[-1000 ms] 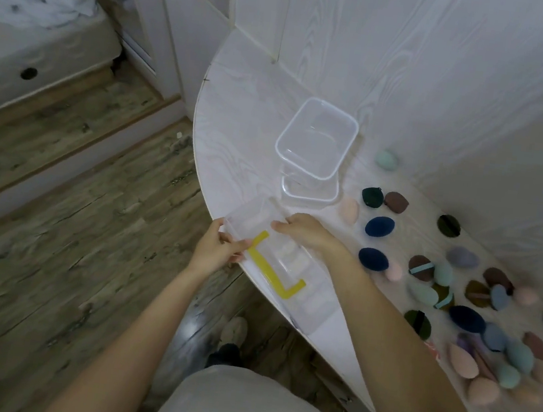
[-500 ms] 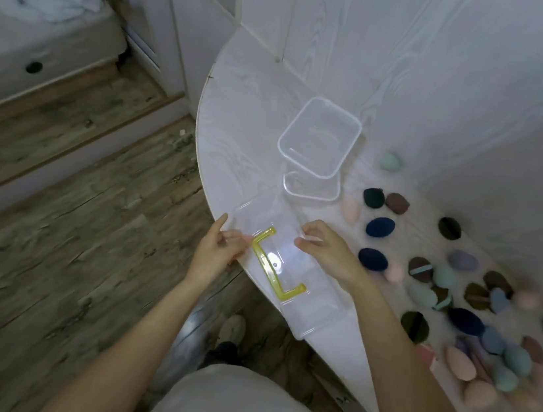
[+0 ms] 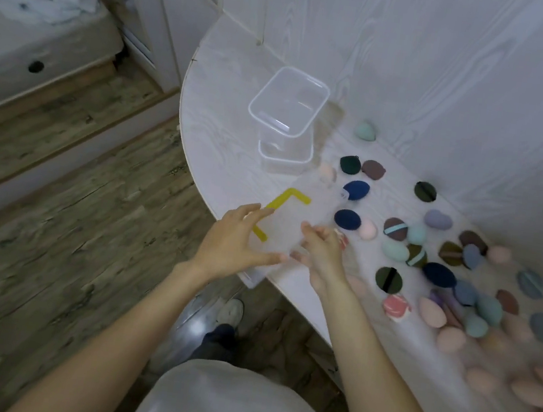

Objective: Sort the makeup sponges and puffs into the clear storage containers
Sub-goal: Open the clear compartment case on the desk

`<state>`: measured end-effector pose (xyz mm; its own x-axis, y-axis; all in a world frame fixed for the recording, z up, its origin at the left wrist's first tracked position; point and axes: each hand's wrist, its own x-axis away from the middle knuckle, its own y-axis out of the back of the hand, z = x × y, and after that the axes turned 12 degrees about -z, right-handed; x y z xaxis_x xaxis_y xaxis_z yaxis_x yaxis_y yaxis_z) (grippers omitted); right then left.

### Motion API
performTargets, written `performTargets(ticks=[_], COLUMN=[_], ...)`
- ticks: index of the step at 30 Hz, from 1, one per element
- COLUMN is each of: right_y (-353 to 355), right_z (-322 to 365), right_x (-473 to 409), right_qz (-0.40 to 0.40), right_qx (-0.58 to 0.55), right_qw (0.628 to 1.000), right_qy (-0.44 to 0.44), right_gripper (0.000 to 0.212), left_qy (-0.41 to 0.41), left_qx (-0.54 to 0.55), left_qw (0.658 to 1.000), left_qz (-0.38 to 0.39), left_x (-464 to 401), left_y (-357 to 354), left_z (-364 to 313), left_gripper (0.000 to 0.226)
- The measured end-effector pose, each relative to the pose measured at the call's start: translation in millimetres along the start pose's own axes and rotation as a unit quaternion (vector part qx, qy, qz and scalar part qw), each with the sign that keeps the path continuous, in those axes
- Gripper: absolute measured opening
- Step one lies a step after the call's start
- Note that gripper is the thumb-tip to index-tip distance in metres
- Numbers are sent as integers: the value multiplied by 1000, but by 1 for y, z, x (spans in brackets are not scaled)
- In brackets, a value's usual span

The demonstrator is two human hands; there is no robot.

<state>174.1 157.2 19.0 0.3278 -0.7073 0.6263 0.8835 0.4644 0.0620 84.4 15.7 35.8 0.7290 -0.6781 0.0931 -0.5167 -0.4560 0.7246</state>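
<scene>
Since the earlier frame, both hands have turned the yellow-handled container (image 3: pixel 299 223) at the surface's (image 3: pixel 228 103) near edge. Left hand (image 3: pixel 234 239) and right hand (image 3: pixel 321 250) clasp its sides with curled fingers; a slip there could drop it to the floor (image 3: pixel 50 246).

Both hands (image 3: pixel 278 245) hold a clear lid (image 3: pixel 299 223) over the table (image 3: pixel 218 129) edge.

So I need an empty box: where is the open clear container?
In the head view, the open clear container stands upright on the table, upper centre, left of the teal sponge.
</scene>
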Motion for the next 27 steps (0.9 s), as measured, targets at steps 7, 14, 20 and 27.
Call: performTargets(ticks=[7,14,20,27], right_y=[6,21,13,10], right_z=[-9,7,16,3], right_x=[-4,-35,-54,-51], right_qz=[-2,-90,-74,-82], right_qx=[-13,123,265,301], right_qw=[1000,975,934,925], right_qy=[-28,162,230,217], right_gripper=[25,45,59,56], left_qy=[-132,-100,-138,-141], left_qx=[-179,7,-55,-100], left_qw=[974,995,985,971], left_qz=[-35,22,-81,-164], left_x=[5,-43,-112,-164], left_y=[-17,44,75,73], left_z=[31,36,44,36], left_gripper=[72,63,33,26])
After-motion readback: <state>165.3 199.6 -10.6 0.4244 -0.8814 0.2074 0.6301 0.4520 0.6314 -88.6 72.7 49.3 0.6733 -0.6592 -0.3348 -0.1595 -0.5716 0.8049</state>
